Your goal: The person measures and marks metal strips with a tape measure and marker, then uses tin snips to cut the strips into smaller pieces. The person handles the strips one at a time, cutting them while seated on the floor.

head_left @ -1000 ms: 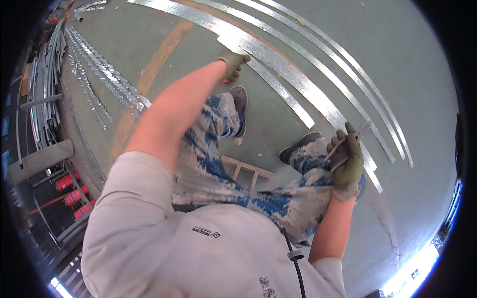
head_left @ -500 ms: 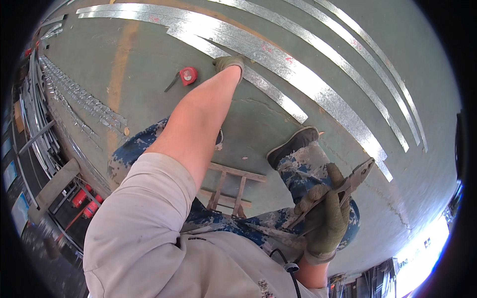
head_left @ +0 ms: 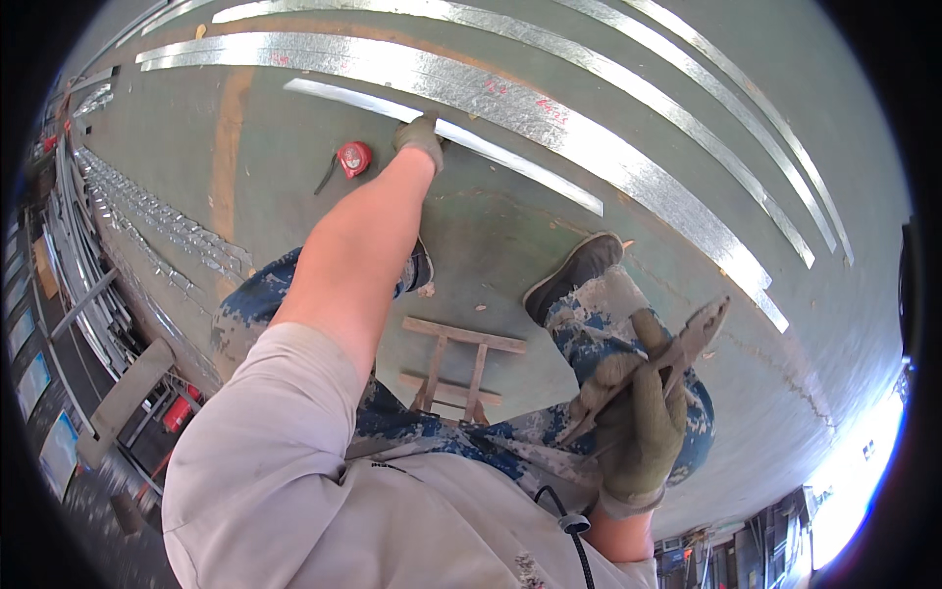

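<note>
My left hand [head_left: 420, 139], in a grey-green work glove, reaches forward and is closed on a short, shiny sheet-metal strip [head_left: 520, 165]. The strip looks tilted up on its edge, with one end to each side of my hand. Pliers [head_left: 695, 339] sit in my gloved right hand [head_left: 640, 427], above my right knee. Their jaws point away to the upper right, and the handles run through my fingers. A red tape measure [head_left: 354, 158] with a dark strap lies on the floor left of my left hand.
Long galvanized strips [head_left: 628, 167] lie curving across the green floor beyond my hands, some with red marks. Crinkled metal pieces [head_left: 162, 211] lie at left, near stacked metal lengths [head_left: 83, 285] and a red cylinder [head_left: 179, 410]. A wooden frame [head_left: 471, 339] is between my legs.
My left hand has moved a little back and left, drawing the short strip away from the long strips and tipping it up. The pliers stay in my right hand, nearly unmoved.
</note>
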{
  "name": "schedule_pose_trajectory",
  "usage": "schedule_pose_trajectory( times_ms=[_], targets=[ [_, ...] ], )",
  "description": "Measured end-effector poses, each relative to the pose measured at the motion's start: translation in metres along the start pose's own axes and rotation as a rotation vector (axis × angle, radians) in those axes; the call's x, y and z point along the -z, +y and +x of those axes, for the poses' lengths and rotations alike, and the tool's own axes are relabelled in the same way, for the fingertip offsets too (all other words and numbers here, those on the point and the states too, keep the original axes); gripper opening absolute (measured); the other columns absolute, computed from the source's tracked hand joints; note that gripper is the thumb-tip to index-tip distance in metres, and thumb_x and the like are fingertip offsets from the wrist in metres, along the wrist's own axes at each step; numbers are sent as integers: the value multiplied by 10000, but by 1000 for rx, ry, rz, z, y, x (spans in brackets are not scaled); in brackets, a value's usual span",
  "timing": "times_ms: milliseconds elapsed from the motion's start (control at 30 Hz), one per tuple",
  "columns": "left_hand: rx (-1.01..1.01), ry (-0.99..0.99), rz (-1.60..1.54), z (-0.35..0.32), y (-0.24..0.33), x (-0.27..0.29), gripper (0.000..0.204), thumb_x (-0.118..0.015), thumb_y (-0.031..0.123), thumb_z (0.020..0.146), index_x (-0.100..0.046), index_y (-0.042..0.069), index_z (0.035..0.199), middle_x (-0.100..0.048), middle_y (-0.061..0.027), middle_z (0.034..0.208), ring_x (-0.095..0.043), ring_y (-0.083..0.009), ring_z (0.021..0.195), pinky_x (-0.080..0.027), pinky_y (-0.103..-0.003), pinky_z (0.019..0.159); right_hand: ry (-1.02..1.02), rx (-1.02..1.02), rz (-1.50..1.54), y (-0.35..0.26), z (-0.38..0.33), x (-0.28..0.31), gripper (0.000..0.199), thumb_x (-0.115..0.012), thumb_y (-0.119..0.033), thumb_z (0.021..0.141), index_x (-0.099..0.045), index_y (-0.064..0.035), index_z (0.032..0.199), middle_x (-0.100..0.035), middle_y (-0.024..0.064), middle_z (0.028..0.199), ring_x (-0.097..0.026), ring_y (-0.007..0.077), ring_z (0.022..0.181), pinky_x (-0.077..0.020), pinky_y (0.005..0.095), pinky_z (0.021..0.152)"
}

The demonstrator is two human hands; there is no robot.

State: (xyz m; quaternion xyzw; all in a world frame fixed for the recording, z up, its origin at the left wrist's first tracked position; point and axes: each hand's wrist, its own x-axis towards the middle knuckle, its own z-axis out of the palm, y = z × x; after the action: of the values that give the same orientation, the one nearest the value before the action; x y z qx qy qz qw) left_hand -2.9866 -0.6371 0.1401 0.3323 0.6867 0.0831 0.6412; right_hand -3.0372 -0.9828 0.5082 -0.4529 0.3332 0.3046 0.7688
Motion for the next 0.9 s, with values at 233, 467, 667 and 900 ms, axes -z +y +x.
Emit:
schedule_pose_trajectory(
  times_ms=[233, 467, 667, 900],
  targets=[
    [-137, -498, -317, -90, 56, 8, 140, -730, 118, 978, -659, 92, 1096, -653, -23, 904, -590, -182, 761, -584, -398, 833, 92, 88, 106, 2, 2, 15, 411, -539, -188, 1093, -465, -12, 1457, -676, 126, 1121, -669, 207, 856, -561, 344, 712],
    [-383, -893, -412, -264, 131, 43, 117, -773, 134, 946, -703, 129, 1039, -697, 29, 944, -629, -131, 833, -571, -357, 842, 139, 330, 332, 4, 12, 38, 417, -679, -272, 1031, -514, -35, 1332, -649, 128, 1078, -624, 218, 760, -518, 369, 587],
    [-493, -989, -451, -327, 151, 124, 230, -687, 108, 1003, -678, 113, 1233, -699, -6, 1081, -676, -158, 1013, -574, -385, 925, 27, 583, 360, 0, -15, 35, 358, -742, -217, 985, -625, -29, 1267, -628, 80, 1056, -629, 224, 683, -539, 379, 550],
    [-357, -1527, -381, -384, 122, 199, 509, -574, 274, 1076, -399, 185, 1545, -562, -188, 1438, -569, -348, 1319, -507, -603, 1091, -142, 503, 270, 17, -68, 0, 379, -740, -247, 987, -648, -41, 1292, -634, 78, 1040, -646, 211, 678, -601, 335, 572]
  ],
)
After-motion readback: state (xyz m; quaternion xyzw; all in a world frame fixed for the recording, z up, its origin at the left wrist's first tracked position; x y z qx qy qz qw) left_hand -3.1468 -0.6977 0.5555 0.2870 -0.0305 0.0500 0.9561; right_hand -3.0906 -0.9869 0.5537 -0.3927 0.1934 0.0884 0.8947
